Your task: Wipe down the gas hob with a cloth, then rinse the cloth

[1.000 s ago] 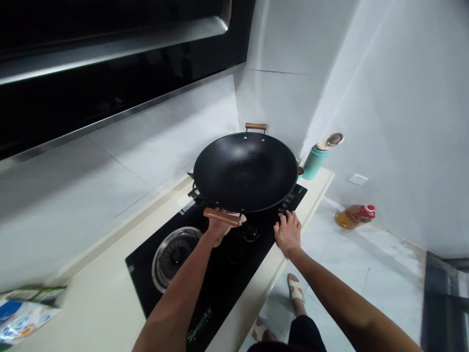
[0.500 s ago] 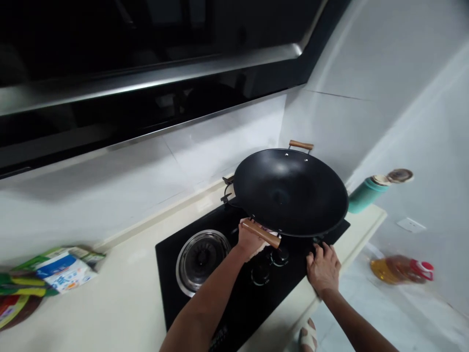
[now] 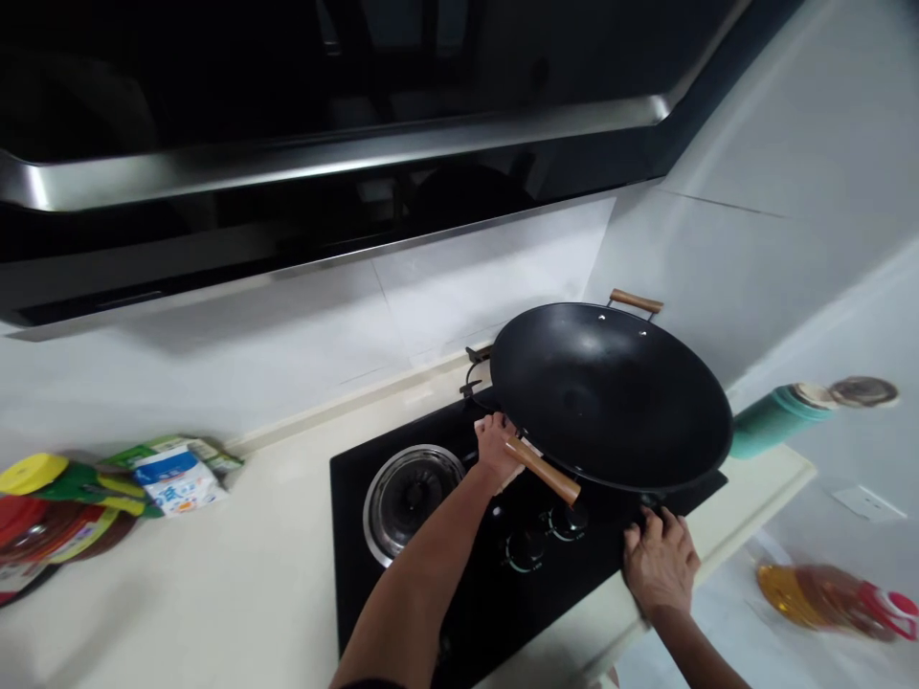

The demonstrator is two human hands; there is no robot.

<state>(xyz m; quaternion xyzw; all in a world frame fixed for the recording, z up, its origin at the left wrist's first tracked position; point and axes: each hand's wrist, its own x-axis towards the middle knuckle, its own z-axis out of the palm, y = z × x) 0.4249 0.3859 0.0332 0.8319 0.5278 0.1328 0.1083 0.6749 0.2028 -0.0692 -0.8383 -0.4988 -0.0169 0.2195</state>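
Observation:
A large black wok [image 3: 610, 397] with wooden side handles sits tilted over the right side of the black gas cooktop [image 3: 459, 617]. My left hand [image 3: 497, 450] is bent down at the cooktop beside the wok's near wooden handle [image 3: 544, 471]. A pale, cloth-like piece [image 3: 511, 476] shows under its fingers, partly hidden by the hand and the handle. My right hand [image 3: 661, 560] rests on the cooktop's front right edge, below the wok's rim, fingers apart and slightly bent, holding nothing visible. Two control knobs [image 3: 526, 547] lie between my hands.
A bare burner [image 3: 413, 493] is on the left. Seasoning packets [image 3: 178, 478] and bottles [image 3: 72, 488] lie on the left counter. A green open-topped container [image 3: 779, 421] stands at right; an oil bottle [image 3: 833, 598] is lower down. The range hood [image 3: 345, 153] hangs overhead.
The view has swung left, so everything sits further right in the picture. My left hand has shifted slightly back and left of the wok handle. My right hand stays at the cooktop edge.

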